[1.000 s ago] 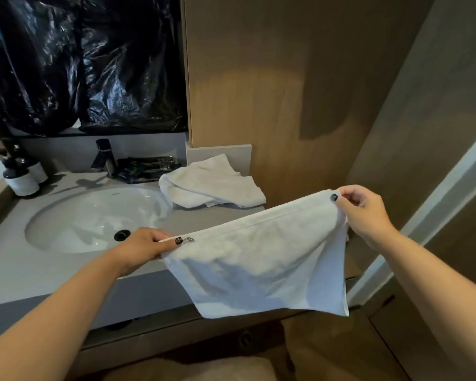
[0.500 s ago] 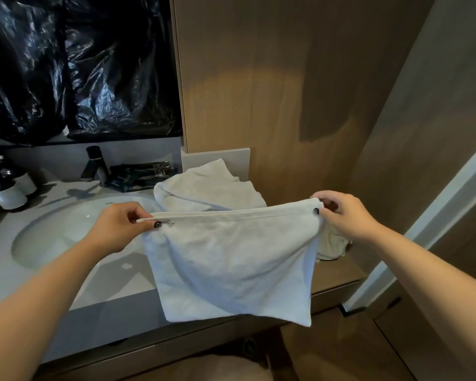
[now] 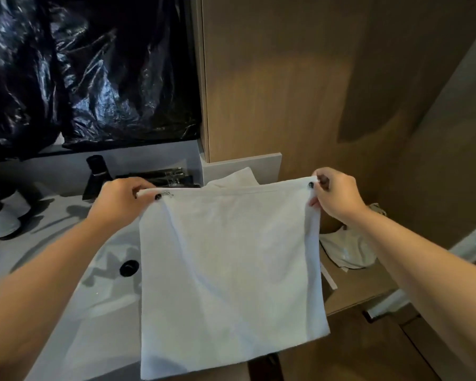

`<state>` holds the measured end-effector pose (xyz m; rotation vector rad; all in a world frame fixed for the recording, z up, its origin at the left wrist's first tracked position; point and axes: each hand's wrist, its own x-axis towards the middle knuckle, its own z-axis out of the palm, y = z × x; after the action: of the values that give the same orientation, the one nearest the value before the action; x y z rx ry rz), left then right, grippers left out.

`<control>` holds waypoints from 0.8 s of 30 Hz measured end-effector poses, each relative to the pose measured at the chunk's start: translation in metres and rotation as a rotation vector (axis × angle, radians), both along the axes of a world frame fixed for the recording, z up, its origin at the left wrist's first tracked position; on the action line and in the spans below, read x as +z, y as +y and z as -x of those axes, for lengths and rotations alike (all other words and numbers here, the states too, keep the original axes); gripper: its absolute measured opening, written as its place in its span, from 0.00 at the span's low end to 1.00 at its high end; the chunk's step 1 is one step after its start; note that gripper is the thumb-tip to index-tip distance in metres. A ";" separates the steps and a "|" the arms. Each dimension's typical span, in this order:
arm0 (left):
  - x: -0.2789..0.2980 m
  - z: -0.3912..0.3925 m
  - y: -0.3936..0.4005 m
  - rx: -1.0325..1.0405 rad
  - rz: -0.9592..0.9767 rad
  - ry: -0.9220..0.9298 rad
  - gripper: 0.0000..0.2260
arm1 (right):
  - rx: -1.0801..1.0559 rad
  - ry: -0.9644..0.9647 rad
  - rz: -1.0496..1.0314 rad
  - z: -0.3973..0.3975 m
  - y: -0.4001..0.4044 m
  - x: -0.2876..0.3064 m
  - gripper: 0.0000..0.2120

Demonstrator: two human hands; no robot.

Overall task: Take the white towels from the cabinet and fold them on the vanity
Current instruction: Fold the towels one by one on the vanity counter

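A white towel (image 3: 228, 273) hangs flat in front of me above the grey vanity (image 3: 52, 292), covering its right part. My left hand (image 3: 121, 200) pinches the towel's top left corner and my right hand (image 3: 334, 195) pinches the top right corner, so the top edge is stretched straight. Behind it a second white towel (image 3: 238, 177) lies on the vanity, mostly hidden. Another pale cloth (image 3: 346, 248) lies on the wooden shelf at the right.
The white sink (image 3: 105, 273) with its black drain (image 3: 129, 268) is left of the towel. A black tap (image 3: 96, 171), a dark tray (image 3: 162, 177) and soap bottles (image 3: 3, 215) stand at the back. Black plastic (image 3: 88, 72) covers the mirror. Wooden panels (image 3: 286, 92) rise on the right.
Both hands have carried the towel left and forward over the vanity. The towel now hangs flatter and squarer, with its top edge level.
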<state>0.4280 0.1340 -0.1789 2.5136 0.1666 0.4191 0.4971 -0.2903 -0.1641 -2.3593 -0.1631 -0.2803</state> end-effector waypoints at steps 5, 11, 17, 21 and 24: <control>-0.015 -0.042 0.006 0.168 0.383 -0.021 0.03 | -0.158 0.009 -0.114 -0.051 0.040 -0.023 0.07; -0.036 -0.029 0.017 0.138 0.775 -0.029 0.06 | -0.167 0.032 -0.306 -0.050 0.047 -0.042 0.07; -0.079 0.028 0.016 0.148 0.772 0.102 0.06 | -0.222 0.206 -0.456 -0.003 0.025 -0.078 0.11; -0.115 0.055 -0.005 0.327 0.829 0.163 0.08 | -0.234 0.325 -0.430 0.035 0.013 -0.115 0.05; -0.138 0.073 -0.020 0.400 0.729 0.257 0.17 | -0.262 0.375 -0.382 0.056 0.008 -0.141 0.11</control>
<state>0.3548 0.1139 -0.3169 1.7918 0.7807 0.1393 0.4407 -0.2827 -0.3055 -2.0042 0.3519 0.0135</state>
